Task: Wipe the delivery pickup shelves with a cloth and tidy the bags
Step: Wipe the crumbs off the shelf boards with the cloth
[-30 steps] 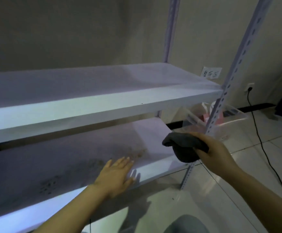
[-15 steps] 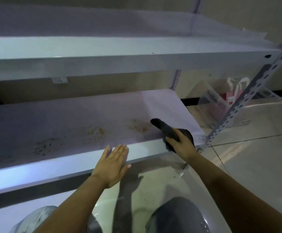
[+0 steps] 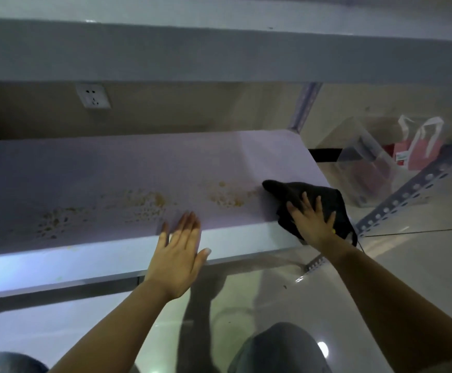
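Grey-clad knees crouch nearest, just before the lower shelf. The left hand lies flat on that shelf's front edge, fingers straight and close together. The right hand presses spread fingers onto a black cloth at the shelf's right front corner. Brown stains speckle the shelf just left of the cloth. Beyond the shelf's right end, a pink bag sits in a clear bin on the floor.
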Available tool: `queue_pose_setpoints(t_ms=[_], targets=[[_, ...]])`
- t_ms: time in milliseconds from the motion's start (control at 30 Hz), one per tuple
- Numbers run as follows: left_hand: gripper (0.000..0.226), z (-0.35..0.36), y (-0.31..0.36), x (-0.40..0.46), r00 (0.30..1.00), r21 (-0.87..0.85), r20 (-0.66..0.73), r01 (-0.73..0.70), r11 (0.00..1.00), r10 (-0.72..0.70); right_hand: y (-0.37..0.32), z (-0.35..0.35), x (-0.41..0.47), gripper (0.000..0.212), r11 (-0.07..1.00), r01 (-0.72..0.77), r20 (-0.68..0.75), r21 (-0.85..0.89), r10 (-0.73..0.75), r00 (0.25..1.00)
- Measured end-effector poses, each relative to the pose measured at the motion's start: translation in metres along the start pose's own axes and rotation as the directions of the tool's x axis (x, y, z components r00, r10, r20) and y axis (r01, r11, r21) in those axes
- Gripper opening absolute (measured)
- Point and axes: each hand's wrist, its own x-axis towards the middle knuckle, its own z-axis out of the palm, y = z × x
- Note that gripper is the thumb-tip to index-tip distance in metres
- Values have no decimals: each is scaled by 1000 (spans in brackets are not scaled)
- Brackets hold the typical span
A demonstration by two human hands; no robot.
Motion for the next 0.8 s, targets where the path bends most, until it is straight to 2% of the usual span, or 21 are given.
queue_pose_setpoints(t_ms=[133, 300, 367, 433, 533, 600, 700, 800], targets=[[75, 4, -1, 1, 999, 0, -41, -15, 1000, 15, -39, 8, 30, 57, 993, 17, 22, -119, -15, 1000], [72, 6, -3, 1, 997, 7, -71, -12, 1000, 12, -54, 23, 8, 63, 952, 264, 79, -157, -254, 964], [71, 6, -3, 1, 998, 29, -68, -1, 1000, 3, -40, 29, -17, 54, 908, 388, 86, -160, -379, 921], [70, 5, -3, 1, 998, 47, -62, -2, 999, 5, -29, 32, -32, 50, 892, 430, 79, -140, -422, 903], [70, 4, -2, 1, 997, 53, -71, -16, 998, 20, -33, 27, -12, 61, 914, 375, 47, -157, -372, 927], [70, 4, -2, 1, 996, 57, -84, -17, 998, 22, -47, 24, 20, 57, 937, 279, 20, -210, -281, 959], [70, 5, -3, 2, 997, 89, -75, -17, 996, 24, -72, 25, 52, 69, 931, 183, -35, -316, -204, 978], [70, 4, -4, 1, 999, 84, -42, -26, 996, 29, -76, 32, 46, 75, 911, 204, -29, -357, -229, 973]])
